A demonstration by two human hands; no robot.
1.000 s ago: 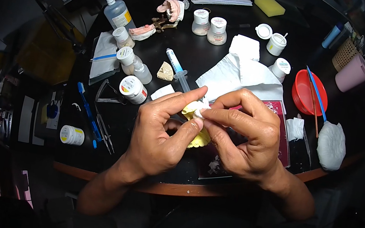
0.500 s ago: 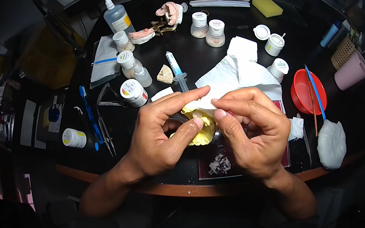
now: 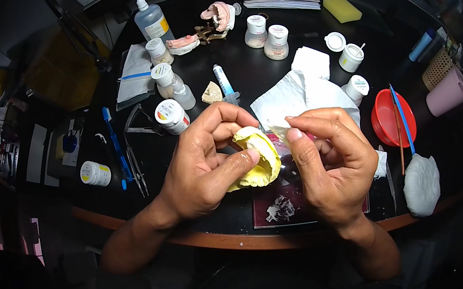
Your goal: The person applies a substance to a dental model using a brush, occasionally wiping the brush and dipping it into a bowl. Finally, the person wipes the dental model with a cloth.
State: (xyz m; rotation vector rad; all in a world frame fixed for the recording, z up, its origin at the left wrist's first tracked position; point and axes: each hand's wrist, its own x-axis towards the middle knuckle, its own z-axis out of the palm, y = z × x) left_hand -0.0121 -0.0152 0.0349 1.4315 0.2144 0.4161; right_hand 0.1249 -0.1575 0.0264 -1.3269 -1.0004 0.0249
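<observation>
Head view shows the left hand (image 3: 204,161) with its fingers (image 3: 241,159) clenched around a yellow dental cast (image 3: 257,158), held above the near middle of the dark bench (image 3: 243,73). Just right of it, the right hand (image 3: 332,167) pinches thumb to forefinger on something too small to make out, in front of a white tissue (image 3: 294,97) and left of a red bowl (image 3: 392,119)

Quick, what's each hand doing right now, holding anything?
Left hand: closed around the yellow dental cast.
Right hand: thumb and forefinger pinched together beside the cast; whether they hold anything cannot be told.
</observation>
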